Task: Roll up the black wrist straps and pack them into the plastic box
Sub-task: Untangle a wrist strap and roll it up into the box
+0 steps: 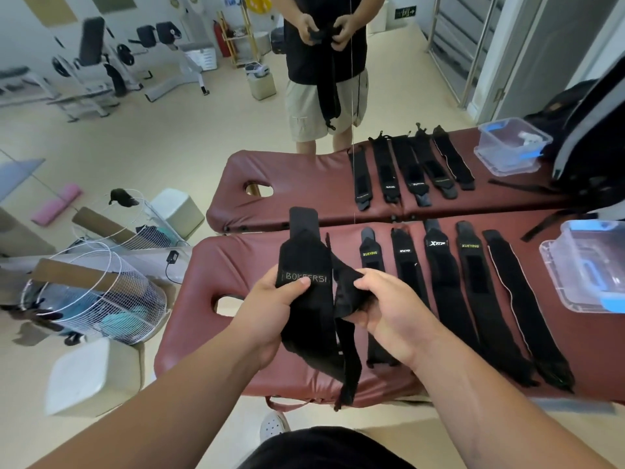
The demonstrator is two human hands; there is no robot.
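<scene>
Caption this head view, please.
A strap held by left hand and right hand over a bench of straps, box beside.

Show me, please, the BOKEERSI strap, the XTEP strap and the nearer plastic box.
BOKEERSI strap (304, 257): head view, on the ribbed band just above its printed name.
XTEP strap (448, 286): head view, on the middle of its band.
nearer plastic box (564, 289): head view, on its clear left wall.

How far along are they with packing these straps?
Barely started. No rolled strap shows in the plastic box. The left hand and right hand grip one black strap, not yet rolled. Five more straps lie flat on the bench.
</scene>
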